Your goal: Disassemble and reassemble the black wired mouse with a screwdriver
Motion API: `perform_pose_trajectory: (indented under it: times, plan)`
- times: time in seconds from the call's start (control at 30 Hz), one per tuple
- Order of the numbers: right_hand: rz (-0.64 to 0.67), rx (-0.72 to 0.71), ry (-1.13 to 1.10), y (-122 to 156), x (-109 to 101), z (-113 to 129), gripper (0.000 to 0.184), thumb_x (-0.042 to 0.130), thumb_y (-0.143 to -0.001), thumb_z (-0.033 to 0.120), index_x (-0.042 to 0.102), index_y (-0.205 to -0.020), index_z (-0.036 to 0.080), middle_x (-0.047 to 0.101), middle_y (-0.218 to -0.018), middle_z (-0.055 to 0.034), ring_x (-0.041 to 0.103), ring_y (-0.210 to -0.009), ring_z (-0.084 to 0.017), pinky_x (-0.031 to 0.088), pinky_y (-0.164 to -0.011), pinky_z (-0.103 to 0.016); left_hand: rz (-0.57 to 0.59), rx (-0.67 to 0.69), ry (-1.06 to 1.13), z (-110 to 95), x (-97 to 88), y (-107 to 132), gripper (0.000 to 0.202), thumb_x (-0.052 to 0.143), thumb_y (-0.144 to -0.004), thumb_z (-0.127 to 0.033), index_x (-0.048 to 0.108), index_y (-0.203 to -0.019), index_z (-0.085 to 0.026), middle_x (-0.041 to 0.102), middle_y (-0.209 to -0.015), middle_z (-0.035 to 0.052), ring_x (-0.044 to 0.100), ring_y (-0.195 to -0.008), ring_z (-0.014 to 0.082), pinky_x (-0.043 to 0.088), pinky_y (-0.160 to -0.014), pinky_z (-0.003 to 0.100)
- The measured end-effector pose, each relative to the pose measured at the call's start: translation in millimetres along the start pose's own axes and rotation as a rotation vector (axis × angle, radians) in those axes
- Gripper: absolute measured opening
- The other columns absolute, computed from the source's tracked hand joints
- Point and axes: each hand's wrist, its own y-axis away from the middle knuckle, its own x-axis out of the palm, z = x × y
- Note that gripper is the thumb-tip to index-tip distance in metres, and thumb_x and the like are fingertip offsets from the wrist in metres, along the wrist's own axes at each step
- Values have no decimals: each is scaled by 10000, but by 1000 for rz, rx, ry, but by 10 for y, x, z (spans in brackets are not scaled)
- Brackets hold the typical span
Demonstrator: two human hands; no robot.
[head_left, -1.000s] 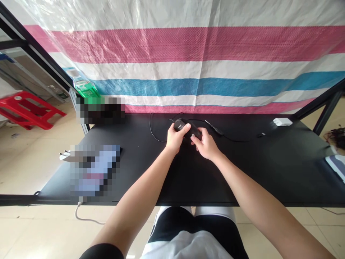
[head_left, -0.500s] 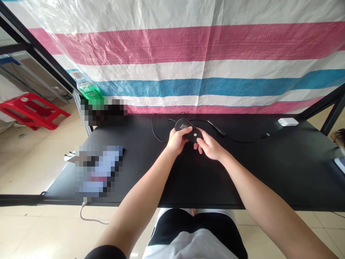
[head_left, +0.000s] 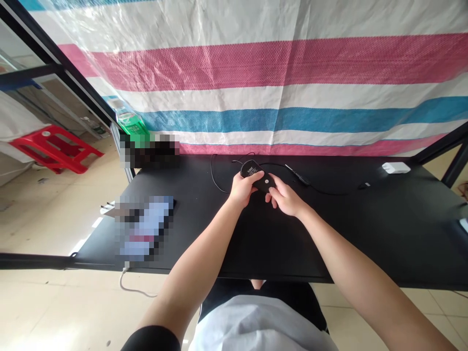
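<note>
My left hand (head_left: pixel 241 190) is closed around the upper part of a black handheld device (head_left: pixel 253 171), which has a small round light button near its lower end. My right hand (head_left: pixel 287 197) meets the device's lower end, with the thumb on top and the fingers beneath. A thin black cable (head_left: pixel 215 175) loops behind the device across the black table (head_left: pixel 365 229). It runs right past a black barrel connector (head_left: pixel 298 175). The hands hide the middle of the device.
A white plug adapter (head_left: pixel 396 168) lies at the table's far right. Pixelated objects sit at the left (head_left: pixel 144 229) and far left corner (head_left: pixel 149 151). A striped tarp (head_left: pixel 278 83) hangs behind the table. A red plastic stool (head_left: pixel 56 148) lies on the floor at left.
The whole scene has shifted right and slightly up in view as my head moved. Both hands stay on the device, and its position between them looks nearly the same.
</note>
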Motion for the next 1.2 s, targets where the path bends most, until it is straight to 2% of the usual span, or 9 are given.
perform_pose_trajectory:
  times: [0.07,0.13,0.23,0.3,0.37,0.47,0.57,0.77,1.2]
  plan:
    - [-37,-46,64,8,9,13,582,406,-934,293,321,-1487,132,672,-669,22,591,-471,-141,510,-550,-297,-36,26,-9,4,4,-4,353,849,-552,-275,623,-783,-133,653,-725,28,652,-675,162,546,-631,308]
    - [-138,-123,166,16,-3,17,506,433,-931,329,470,-1400,142,664,-623,18,607,-490,-151,510,-573,-292,-93,61,-3,-9,13,-4,378,854,-545,-300,628,-801,-138,661,-751,32,657,-687,166,543,-632,306]
    - [-383,-207,285,9,-104,-9,358,437,-927,367,687,-1096,175,646,-564,0,633,-528,-164,510,-611,-284,-208,122,44,-58,25,-7,402,850,-548,-347,626,-817,-148,669,-779,33,661,-701,166,529,-623,287]
    - [-581,-191,296,-10,-227,-47,344,425,-921,365,712,-968,182,650,-559,-9,638,-527,-165,511,-610,-278,-277,163,73,-94,24,-15,406,842,-555,-361,622,-827,-155,664,-783,24,660,-709,160,521,-622,272]
    - [-751,-141,321,-35,-368,-90,310,445,-887,316,715,-925,169,666,-575,-23,656,-553,-178,519,-634,-288,-314,178,75,-117,16,-26,397,831,-568,-365,618,-832,-159,656,-780,19,655,-712,154,513,-615,257]
    - [-891,-32,382,-66,-540,-145,234,502,-802,239,718,-848,162,716,-663,-59,692,-629,-206,528,-672,-306,-321,163,53,-118,-3,-46,370,810,-588,-345,614,-841,-161,654,-793,24,653,-728,157,516,-615,253]
    - [-866,50,455,-77,-611,-182,178,549,-750,199,723,-775,176,726,-668,-55,699,-654,-214,534,-711,-311,-300,127,33,-98,-27,-67,310,773,-613,-300,605,-834,-162,653,-806,32,657,-759,171,537,-644,274]
    - [-563,132,595,-66,-567,-253,163,596,-762,180,757,-740,188,756,-736,-84,726,-770,-247,527,-789,-326,-250,82,2,-86,-59,-86,251,724,-624,-244,588,-820,-168,648,-785,35,658,-763,179,552,-666,296]
    - [-514,269,711,-88,-484,-287,142,635,-805,208,773,-828,184,741,-777,-136,707,-804,-283,519,-749,-364,-182,59,-78,-77,-24,-32,268,727,-607,-264,615,-827,-163,669,-801,47,652,-739,175,533,-636,282]
